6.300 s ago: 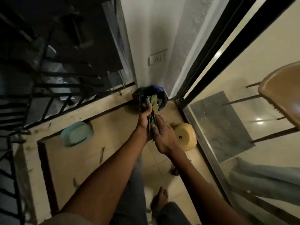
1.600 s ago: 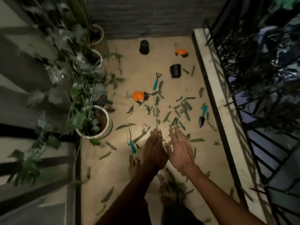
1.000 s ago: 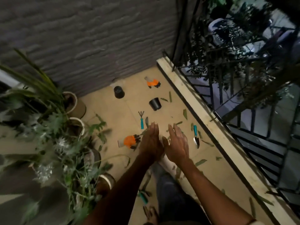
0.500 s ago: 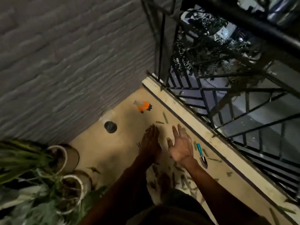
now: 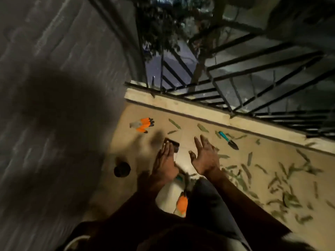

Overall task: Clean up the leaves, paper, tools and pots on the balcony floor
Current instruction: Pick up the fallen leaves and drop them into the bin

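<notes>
Both of my hands hover empty over the balcony floor, fingers spread. My left hand [image 5: 165, 162] partly covers a small black pot [image 5: 173, 144] lying on its side. My right hand [image 5: 204, 158] is beside it, palm turned up. A second black pot [image 5: 122, 169] stands near the wall at the left. An orange glove [image 5: 143, 125] lies farther off by the wall, and another orange glove [image 5: 182, 205] lies below my hands by my leg. A teal-handled trowel [image 5: 228, 140] rests near the ledge. Several green leaves [image 5: 282, 182] litter the floor at the right.
A grey textured wall [image 5: 54, 87] closes the left side. A pale raised ledge [image 5: 208, 111] with a black metal railing [image 5: 253, 84] runs along the far edge. A teal tool handle [image 5: 179, 177] peeks out under my left wrist. A white pot rim [image 5: 76, 241] shows at the bottom left.
The view has swung right and down toward the far corner. The potted plants have left the frame, and my empty hands now hover over the lying black pot.
</notes>
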